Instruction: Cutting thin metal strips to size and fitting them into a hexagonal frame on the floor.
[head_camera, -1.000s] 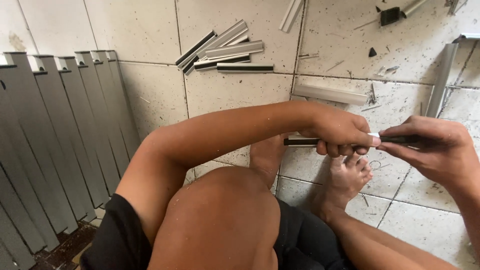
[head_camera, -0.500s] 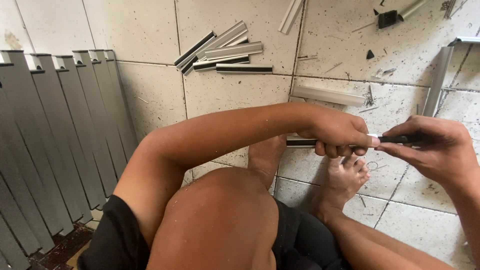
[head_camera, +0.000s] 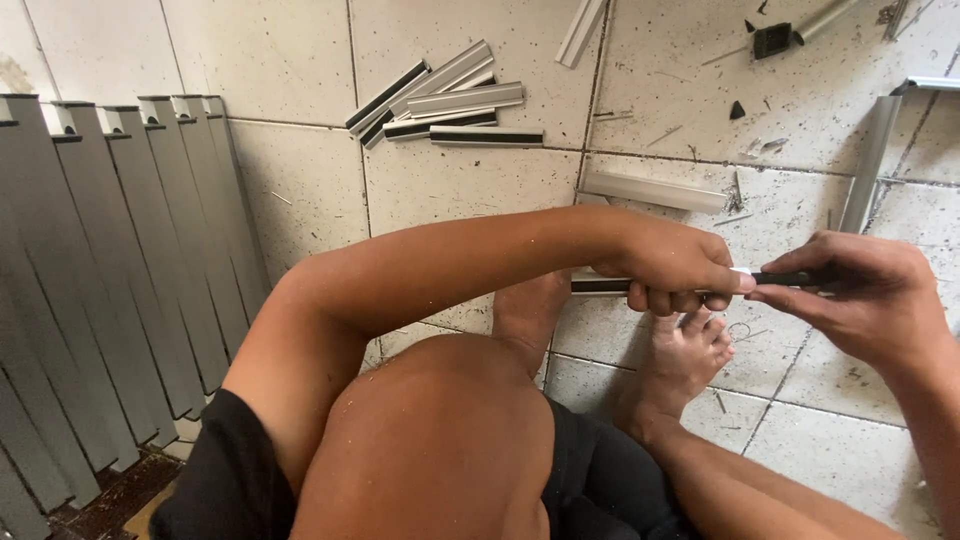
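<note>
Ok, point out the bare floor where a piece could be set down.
Bare tile lies between the grey slats and the left hand, below the pile of short strips. The lower right tile by the foot is also free. The top right is littered with offcuts.

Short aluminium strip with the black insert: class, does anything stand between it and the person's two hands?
Nothing visible does. The left hand grips the short aluminium strip directly, and the right hand pinches its black insert at the end.
</note>
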